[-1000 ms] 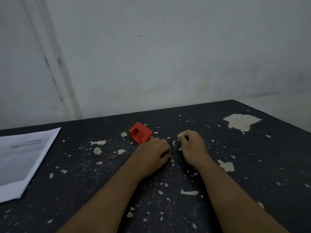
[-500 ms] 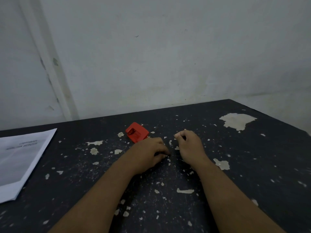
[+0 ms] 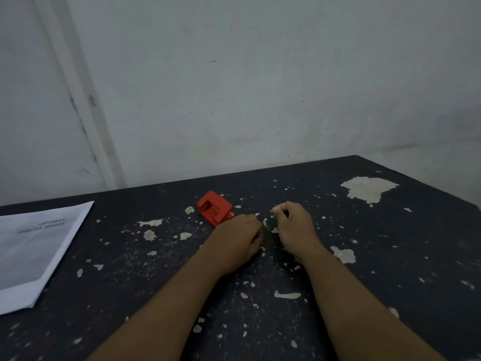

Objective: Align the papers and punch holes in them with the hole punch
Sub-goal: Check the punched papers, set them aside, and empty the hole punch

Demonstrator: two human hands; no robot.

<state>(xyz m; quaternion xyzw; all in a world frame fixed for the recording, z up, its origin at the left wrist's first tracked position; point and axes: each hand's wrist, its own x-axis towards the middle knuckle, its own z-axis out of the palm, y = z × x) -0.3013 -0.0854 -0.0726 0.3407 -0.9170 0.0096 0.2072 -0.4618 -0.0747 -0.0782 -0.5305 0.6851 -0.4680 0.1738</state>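
Observation:
A small red hole punch [image 3: 214, 208] sits on the black table [image 3: 390, 256], just beyond my left hand. My left hand [image 3: 238, 241] rests on the table with its fingers curled in and nothing visible in it; its knuckles nearly touch the punch's near corner. My right hand [image 3: 295, 226] lies a short gap to the right, also curled into a loose fist on the tabletop. A stack of white printed papers [image 3: 33, 251] lies far to the left, partly cut off by the frame edge, well away from both hands.
The tabletop is worn, with pale patches where paint has peeled, the largest [image 3: 368, 188] at the back right. A white wall [image 3: 260, 87] rises right behind the table's far edge. The table's right edge runs diagonally at the right.
Both hands stay curled in the same spot by the punch. The view has only shifted slightly; nothing on the table has moved.

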